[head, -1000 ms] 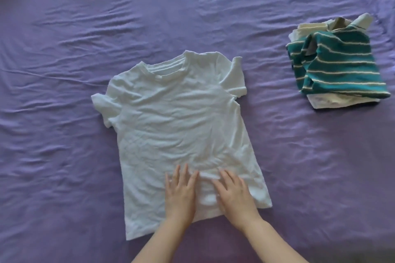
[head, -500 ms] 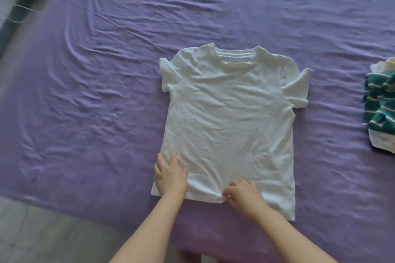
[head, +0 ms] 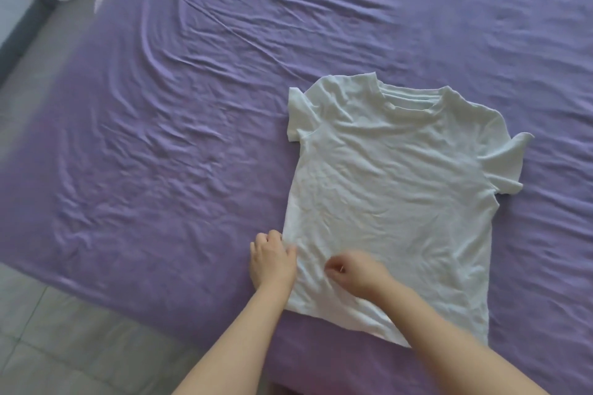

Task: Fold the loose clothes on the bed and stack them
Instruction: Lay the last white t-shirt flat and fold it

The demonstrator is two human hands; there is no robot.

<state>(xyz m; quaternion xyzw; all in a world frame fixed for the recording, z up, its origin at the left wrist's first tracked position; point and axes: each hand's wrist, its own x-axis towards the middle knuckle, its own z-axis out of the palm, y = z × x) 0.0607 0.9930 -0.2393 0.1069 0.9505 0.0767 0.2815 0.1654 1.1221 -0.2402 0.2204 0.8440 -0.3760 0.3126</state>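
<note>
Gripping the lower left edge of the white short-sleeved cotton T-shirt [head: 391, 202], my left hand [head: 272, 261] now curls where it lay flat a second ago; my right hand [head: 354, 269], blurred, seems to pinch the fabric beside it. The shirt lies flat right of centre on the purple bed sheet [head: 160, 138], so smoothing looks finished and the first fold probably begins.

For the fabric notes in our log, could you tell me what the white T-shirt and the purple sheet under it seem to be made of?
The white T-shirt looks like thin, matte cotton-type knit: soft shallow creases and a ribbed collar band. The exact fibre cannot be told. The purple sheet looks like a thin woven fabric with a slight sheen: long sharp ripples catch the light. It may be cotton or a blend.
</note>
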